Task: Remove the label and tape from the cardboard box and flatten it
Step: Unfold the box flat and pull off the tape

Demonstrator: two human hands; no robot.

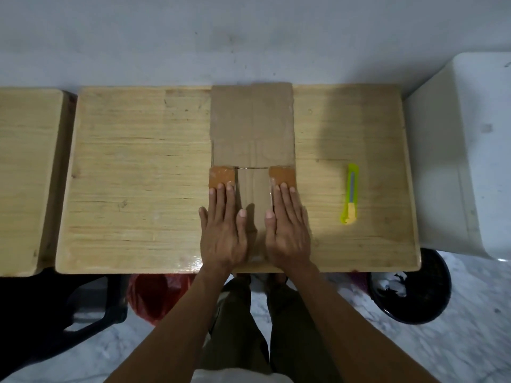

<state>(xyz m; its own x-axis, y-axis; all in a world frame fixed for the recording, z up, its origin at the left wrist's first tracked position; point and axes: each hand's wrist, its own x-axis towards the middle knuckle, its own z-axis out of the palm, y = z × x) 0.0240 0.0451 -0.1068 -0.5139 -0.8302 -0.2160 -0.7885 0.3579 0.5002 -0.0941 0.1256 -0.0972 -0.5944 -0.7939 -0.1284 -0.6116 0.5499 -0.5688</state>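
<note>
Now I've both hands flat, fingers (221, 194) straight, gripping nothing, pressing the cardboard box (252, 125); beyond my fingertips it looks light, stiff, springy — best gripped by its side edges.

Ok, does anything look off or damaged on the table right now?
Nothing stands out. The cardboard box lies flat under both open hands, left hand and right hand, and the utility knife lies apart on the table.

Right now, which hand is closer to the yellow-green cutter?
The right hand: the cutter lies on the table beyond it; the left hand is farther away.
</note>
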